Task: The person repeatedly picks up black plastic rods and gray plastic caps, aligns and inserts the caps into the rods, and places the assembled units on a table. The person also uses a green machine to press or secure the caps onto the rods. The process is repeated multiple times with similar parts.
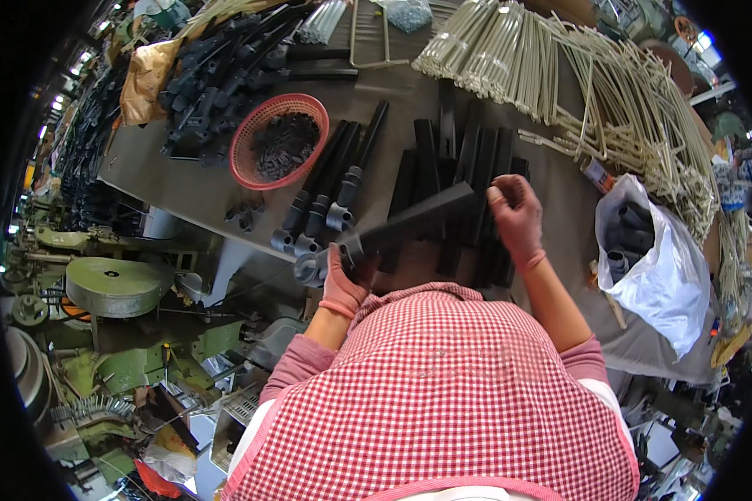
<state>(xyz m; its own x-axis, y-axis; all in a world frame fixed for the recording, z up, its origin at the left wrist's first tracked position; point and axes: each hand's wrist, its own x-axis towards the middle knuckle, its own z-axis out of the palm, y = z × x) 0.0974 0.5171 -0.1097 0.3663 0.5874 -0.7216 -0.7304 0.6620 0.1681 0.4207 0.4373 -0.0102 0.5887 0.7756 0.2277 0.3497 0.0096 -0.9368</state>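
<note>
My left hand (342,284), in a pinkish glove, grips a black tube (418,219) near its lower left end, where a grey ring-shaped fitting (312,269) sits. The tube slants up to the right over other black tubes (451,154) lying on the table. Its far end comes close to my right hand (518,219), which is raised, gloved too, with fingers curled in; whatever they hold, if anything, is hidden. Left of the held tube lie several black tubes with grey ring fittings (340,216) on their near ends.
A pink basket (241,150) holds small dark parts, and a few loose fittings (244,215) lie below it. Bundles of pale bent rods (493,50) cover the back right. A white bag (660,292) of grey fittings stands at right. Green machinery (117,285) is at left.
</note>
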